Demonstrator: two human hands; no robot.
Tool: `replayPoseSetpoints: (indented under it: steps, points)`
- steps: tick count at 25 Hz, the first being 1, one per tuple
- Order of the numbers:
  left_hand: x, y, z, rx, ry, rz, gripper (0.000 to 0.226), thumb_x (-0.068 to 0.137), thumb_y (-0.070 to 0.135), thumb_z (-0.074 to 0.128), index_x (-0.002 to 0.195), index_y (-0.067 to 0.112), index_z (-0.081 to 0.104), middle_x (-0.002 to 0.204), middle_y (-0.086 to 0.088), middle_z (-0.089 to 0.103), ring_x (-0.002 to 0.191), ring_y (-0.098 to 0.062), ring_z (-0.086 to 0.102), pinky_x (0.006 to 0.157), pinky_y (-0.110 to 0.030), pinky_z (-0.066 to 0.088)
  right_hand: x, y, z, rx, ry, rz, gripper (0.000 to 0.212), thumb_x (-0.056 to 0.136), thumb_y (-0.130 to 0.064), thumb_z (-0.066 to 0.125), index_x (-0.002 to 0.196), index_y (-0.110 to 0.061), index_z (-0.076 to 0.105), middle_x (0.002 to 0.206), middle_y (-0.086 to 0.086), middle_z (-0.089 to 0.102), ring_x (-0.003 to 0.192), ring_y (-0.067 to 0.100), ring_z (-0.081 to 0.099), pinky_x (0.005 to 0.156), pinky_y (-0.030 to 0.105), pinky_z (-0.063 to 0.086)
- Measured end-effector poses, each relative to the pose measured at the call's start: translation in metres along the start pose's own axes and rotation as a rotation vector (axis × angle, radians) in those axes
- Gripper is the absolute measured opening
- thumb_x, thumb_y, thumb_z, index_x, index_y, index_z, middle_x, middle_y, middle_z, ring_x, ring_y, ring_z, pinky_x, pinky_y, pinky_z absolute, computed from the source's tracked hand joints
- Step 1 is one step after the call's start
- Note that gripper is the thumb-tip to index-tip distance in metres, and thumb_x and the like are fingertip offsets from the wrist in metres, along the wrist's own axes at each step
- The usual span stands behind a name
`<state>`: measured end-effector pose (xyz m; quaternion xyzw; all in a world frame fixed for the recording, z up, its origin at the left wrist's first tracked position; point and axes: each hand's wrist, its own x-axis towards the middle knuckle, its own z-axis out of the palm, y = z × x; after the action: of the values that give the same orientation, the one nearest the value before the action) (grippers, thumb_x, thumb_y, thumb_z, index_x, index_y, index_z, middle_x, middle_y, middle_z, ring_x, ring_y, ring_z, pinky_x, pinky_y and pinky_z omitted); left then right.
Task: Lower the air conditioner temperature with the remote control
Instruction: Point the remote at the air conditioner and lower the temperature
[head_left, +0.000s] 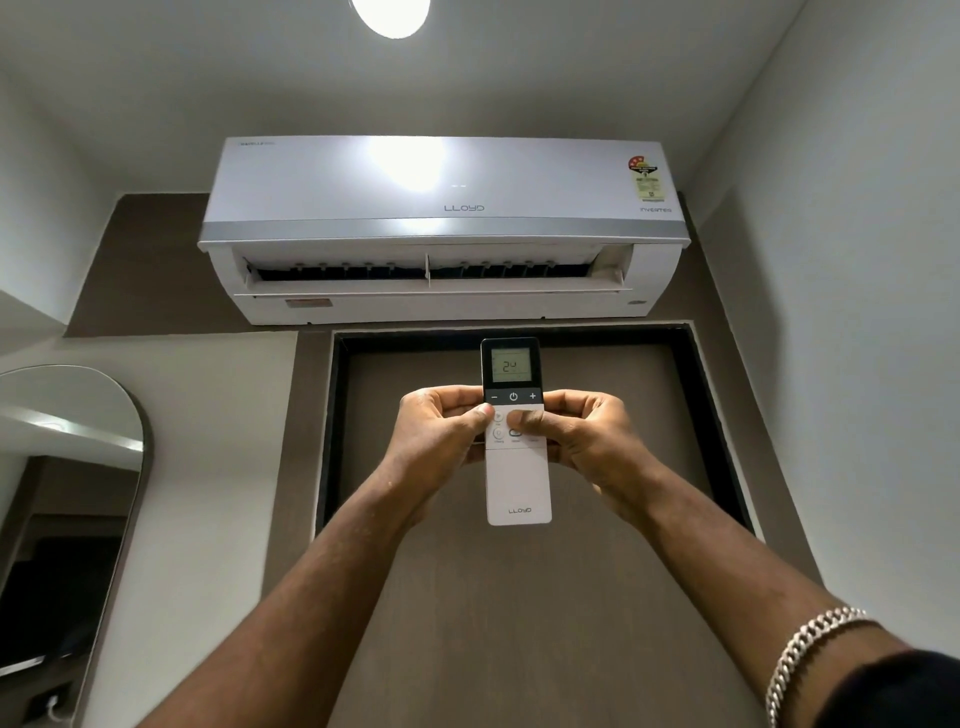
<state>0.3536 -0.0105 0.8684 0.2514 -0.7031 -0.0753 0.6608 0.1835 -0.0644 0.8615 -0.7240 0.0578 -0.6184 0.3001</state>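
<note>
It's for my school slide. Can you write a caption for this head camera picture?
Both hands, left hand and right hand, hold a remote up toward the air conditioner.

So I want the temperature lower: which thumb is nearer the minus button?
Left. The left hand has its thumb tip just below the minus button on the remote; the right hand has its thumb lower and nearer the centre.

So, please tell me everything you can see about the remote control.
The slim white plastic remote control has a black top with a lit screen reading 24, and minus, power and plus keys beneath. "LLOYD" is printed near its lower end. It is held upright between the left hand and right hand, thumbs on its white buttons.
</note>
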Motion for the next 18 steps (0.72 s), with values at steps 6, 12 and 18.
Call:
replayPoseSetpoints:
  steps: [6, 12, 18]
  points:
    - [-0.0014, -0.0028, 0.0011, -0.023, -0.018, 0.005, 0.011, 0.083, 0.017, 0.066, 0.087, 0.027, 0.063, 0.083, 0.008, 0.074, 0.077, -0.009, 0.073, 0.056, -0.018, 0.056, -0.0057, 0.0002, -0.0033, 0.002, -0.017, 0.018, 0.048, 0.061, -0.029, 0.081, 0.101, -0.004, 0.07, 0.092, 0.008, 0.08, 0.085, 0.021, 0.078, 0.066, 0.027, 0.061]
    - [-0.0015, -0.0022, 0.0052, -0.017, -0.014, 0.001, 0.009, 0.084, 0.018, 0.065, 0.088, 0.026, 0.063, 0.085, 0.004, 0.074, 0.078, -0.012, 0.073, 0.058, -0.02, 0.057, -0.0078, -0.0015, -0.0059, -0.012, -0.012, 0.016, 0.051, 0.061, -0.029, 0.08, 0.103, -0.003, 0.069, 0.096, 0.012, 0.079, 0.086, 0.022, 0.077, 0.068, 0.027, 0.062]
    - [-0.0017, 0.0026, 0.0082, -0.02, -0.02, 0.012, 0.01, 0.083, 0.018, 0.066, 0.086, 0.027, 0.063, 0.084, 0.005, 0.074, 0.077, -0.011, 0.073, 0.057, -0.02, 0.057, -0.0082, -0.0051, -0.0081, -0.008, -0.009, 0.021, 0.039, 0.069, -0.023, 0.079, 0.103, -0.005, 0.07, 0.097, 0.012, 0.079, 0.089, 0.024, 0.077, 0.073, 0.032, 0.063]
